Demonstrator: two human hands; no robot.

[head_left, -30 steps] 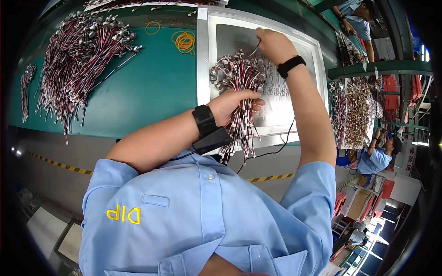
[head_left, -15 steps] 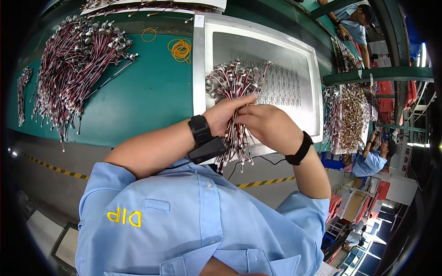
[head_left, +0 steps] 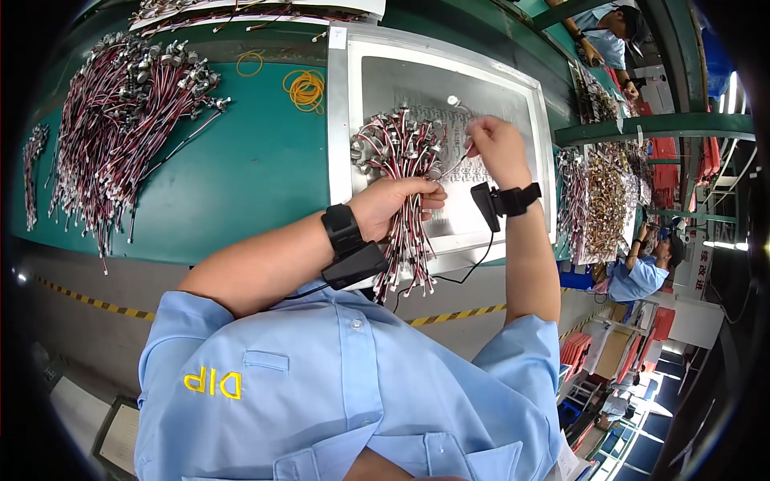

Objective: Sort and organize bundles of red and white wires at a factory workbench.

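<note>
Item, sorting step: our left hand (head_left: 397,204) grips the bundle of red-and-white wire leads (head_left: 401,160) over the metal tray's (head_left: 341,112) near-left corner, our right hand (head_left: 493,148) pinches one lead (head_left: 459,128) drawn out, apparently needing careful seating next.

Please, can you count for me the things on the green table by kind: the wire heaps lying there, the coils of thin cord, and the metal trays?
Wire heaps: 2, the big one and a small one at the left edge
Yellow cord coils: 2, a thick one and a thin one
Metal tray: 1
Total: 5
</note>
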